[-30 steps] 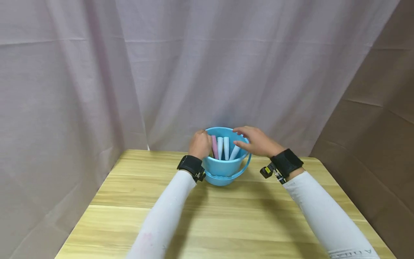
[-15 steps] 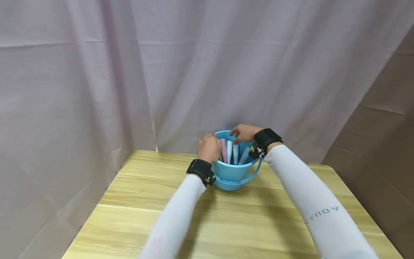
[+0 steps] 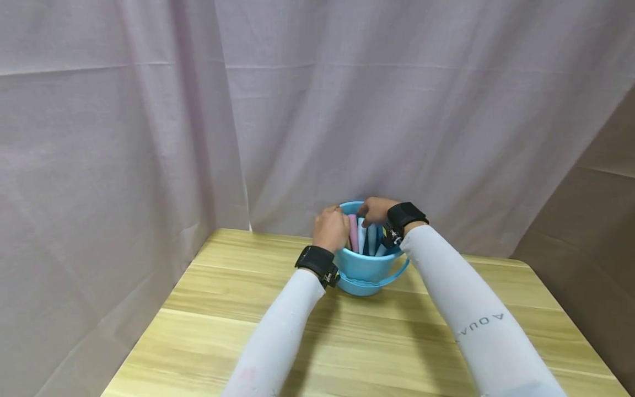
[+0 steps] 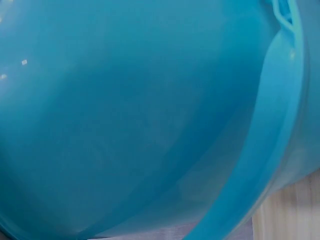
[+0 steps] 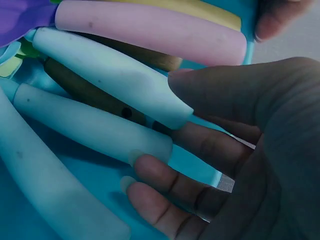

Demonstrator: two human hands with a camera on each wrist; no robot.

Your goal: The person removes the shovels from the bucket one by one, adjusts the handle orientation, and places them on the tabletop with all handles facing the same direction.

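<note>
Bucket [image 3: 366, 267]: blue plastic, upright at the far middle of the table [image 3: 377, 342], close to the curtain [image 3: 307, 110]. Its bail handle [image 3: 397, 274] hangs down across the near wall. In the left wrist view the bucket wall [image 4: 125, 110] fills the picture, with the handle [image 4: 272, 135] running down the right side.

Contents: several soft-handled tools stand in the bucket, handles up. A pink handle [image 3: 353, 232] is leftmost in the head view, with pale blue handles [image 3: 371, 238] to its right. The right wrist view shows the pink handle [image 5: 150, 30], a yellow one [image 5: 195, 10] beyond it, and three pale blue handles; the uppermost pale blue handle [image 5: 112, 75] lies nearest the thumb.

Left hand [image 3: 331, 229]: on the bucket's left rim, fingers curled over the edge. It grips the rim.

Right hand [image 3: 375, 210]: over the bucket mouth from the far right side, fingers bent down into it. In the right wrist view the thumb [image 5: 235, 95] presses the end of the uppermost pale blue handle and the fingertips [image 5: 150, 167] curl beneath it, so the hand pinches that handle.

Sleeves: white on both arms, with a black wrist strap [image 3: 317, 262] on each.
</note>
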